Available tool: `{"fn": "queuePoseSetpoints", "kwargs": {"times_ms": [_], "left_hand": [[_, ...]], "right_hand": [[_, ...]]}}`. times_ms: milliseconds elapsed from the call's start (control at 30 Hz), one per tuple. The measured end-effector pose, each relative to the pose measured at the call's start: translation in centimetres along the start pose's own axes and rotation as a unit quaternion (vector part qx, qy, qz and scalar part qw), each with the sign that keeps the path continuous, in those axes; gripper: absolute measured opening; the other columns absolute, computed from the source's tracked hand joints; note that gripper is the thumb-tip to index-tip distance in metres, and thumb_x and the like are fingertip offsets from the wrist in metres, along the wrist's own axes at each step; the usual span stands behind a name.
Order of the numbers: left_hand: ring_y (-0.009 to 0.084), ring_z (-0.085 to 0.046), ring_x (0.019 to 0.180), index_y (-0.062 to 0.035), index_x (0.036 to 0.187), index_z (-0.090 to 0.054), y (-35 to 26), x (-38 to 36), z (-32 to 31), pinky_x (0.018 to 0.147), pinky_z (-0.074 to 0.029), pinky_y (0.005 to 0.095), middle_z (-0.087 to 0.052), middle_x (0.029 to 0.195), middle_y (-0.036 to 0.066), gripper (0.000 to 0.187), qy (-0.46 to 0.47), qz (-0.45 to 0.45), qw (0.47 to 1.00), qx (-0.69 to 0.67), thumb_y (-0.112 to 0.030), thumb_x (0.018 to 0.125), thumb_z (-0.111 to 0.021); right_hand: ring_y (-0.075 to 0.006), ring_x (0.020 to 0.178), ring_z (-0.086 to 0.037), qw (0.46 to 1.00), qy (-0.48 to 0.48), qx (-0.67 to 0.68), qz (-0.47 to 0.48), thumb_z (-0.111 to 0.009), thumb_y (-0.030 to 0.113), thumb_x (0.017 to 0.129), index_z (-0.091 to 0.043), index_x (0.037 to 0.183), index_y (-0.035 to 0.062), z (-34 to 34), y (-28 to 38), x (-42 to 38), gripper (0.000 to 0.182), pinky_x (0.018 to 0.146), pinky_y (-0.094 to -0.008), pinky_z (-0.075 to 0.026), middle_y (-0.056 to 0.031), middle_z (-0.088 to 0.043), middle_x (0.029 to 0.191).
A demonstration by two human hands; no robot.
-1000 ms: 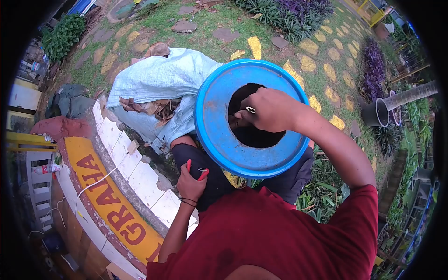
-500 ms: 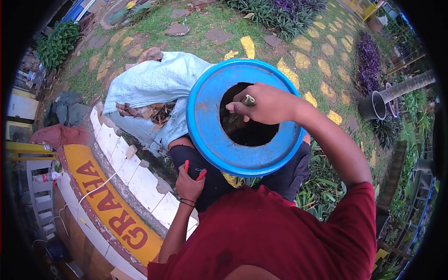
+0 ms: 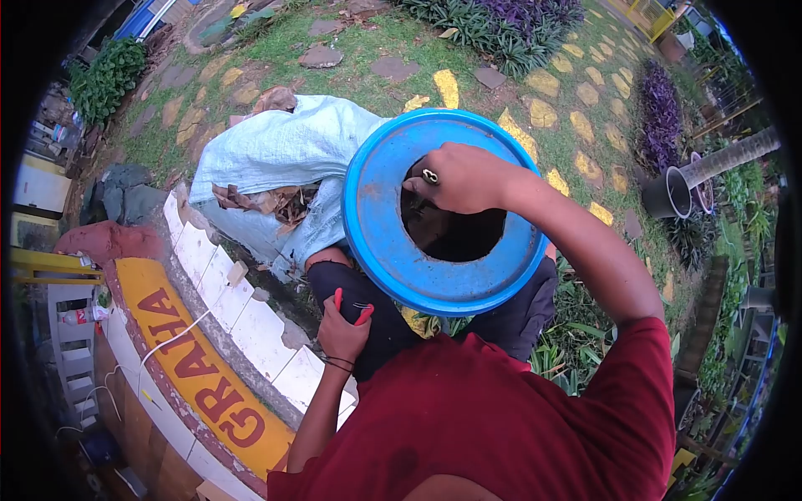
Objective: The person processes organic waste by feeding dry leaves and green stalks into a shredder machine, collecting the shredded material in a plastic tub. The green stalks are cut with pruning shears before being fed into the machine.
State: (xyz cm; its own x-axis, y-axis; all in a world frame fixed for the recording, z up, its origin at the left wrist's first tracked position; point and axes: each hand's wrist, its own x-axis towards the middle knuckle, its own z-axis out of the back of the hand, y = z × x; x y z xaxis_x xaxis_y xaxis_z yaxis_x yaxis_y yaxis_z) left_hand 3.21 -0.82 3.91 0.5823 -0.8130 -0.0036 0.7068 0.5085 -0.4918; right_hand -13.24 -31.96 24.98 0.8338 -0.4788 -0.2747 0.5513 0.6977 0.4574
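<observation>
A blue drum [image 3: 365, 219] with a large hole in its lid stands between my knees. My right hand [image 3: 469, 180] is closed over the hole's upper edge, its fingers wrapped round a green plant stem [image 3: 430, 176]. Only the cut end of the stem shows; the rest is hidden by the hand. Resting on my left thigh, my left hand [image 3: 342, 337] is closed round red-handled shears [image 3: 338, 300]. The two red grips stick out apart, and the blades cannot be made out. The inside of the drum is dark.
A pale blue woven sack [image 3: 280, 150] with dry leaves [image 3: 288, 206] at its mouth lies left of the drum. A low white-tiled edge [image 3: 225, 288] and a yellow lettered sign [image 3: 200, 367] run along the left. Grass with yellow stepping stones [image 3: 543, 112] lies ahead.
My right hand has turned and moved slightly left, and less of the stem's end shows. The drum appears slightly further right in view. My left hand keeps its hold on the shears.
</observation>
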Motion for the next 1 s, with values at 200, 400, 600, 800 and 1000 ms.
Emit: {"fn": "queuePoseSetpoints", "kwargs": {"times_ms": [200,400,600,800,1000], "left_hand": [[0.0436,-0.067,0.095,-0.0050,0.129,-0.048,-0.1,0.1,0.2,0.078,-0.054,0.0507,-0.066,0.111,0.022,0.074,0.000,-0.011,1.000,-0.001,-0.036,0.072,-0.083],[0.0431,-0.067,0.095,-0.0050,0.129,-0.048,0.0,0.1,0.2,0.079,-0.054,0.0503,-0.066,0.112,0.021,0.074,0.008,0.003,1.000,-0.003,-0.037,0.072,-0.082],[0.0430,-0.066,0.096,-0.0050,0.129,-0.048,-0.1,0.3,0.4,0.079,-0.054,0.0504,-0.066,0.112,0.021,0.073,0.016,-0.002,1.000,-0.002,-0.036,0.072,-0.082],[0.0428,-0.066,0.097,-0.0051,0.129,-0.048,-0.1,0.2,0.2,0.080,-0.053,0.0506,-0.066,0.113,0.021,0.073,0.014,0.006,1.000,-0.002,-0.036,0.072,-0.082],[0.0431,-0.066,0.096,-0.0054,0.128,-0.048,0.0,0.3,0.2,0.079,-0.054,0.0505,-0.066,0.113,0.021,0.072,0.016,-0.006,1.000,-0.007,-0.036,0.072,-0.082]], "right_hand": [[-0.0425,0.097,-0.066,0.994,0.079,-0.054,-0.049,-0.057,0.033,0.095,-0.071,0.100,-0.0018,-3.2,-1.5,1.1,0.038,0.087,-0.0495,-0.052,-0.0257,-0.069,0.098],[-0.0399,0.098,-0.069,0.989,0.101,-0.103,-0.037,-0.060,0.025,0.088,-0.073,0.097,-0.0012,-6.0,-3.2,1.5,0.031,0.088,-0.0476,-0.055,-0.0218,-0.072,0.100],[-0.0436,0.085,-0.066,0.998,0.019,-0.067,0.006,-0.058,0.032,0.097,-0.071,0.092,0.0013,3.2,3.1,-1.4,0.034,0.077,-0.0522,-0.051,-0.0247,-0.069,0.085],[-0.0418,0.086,-0.066,0.996,0.001,-0.089,-0.011,-0.058,0.031,0.097,-0.073,0.097,0.0044,3.2,2.5,-2.1,0.031,0.079,-0.0501,-0.052,-0.0216,-0.070,0.086],[-0.0394,0.089,-0.067,0.994,-0.007,-0.107,-0.013,-0.056,0.031,0.098,-0.074,0.106,0.0082,2.0,1.5,-1.9,0.030,0.082,-0.0496,-0.052,-0.0196,-0.071,0.090]]}}
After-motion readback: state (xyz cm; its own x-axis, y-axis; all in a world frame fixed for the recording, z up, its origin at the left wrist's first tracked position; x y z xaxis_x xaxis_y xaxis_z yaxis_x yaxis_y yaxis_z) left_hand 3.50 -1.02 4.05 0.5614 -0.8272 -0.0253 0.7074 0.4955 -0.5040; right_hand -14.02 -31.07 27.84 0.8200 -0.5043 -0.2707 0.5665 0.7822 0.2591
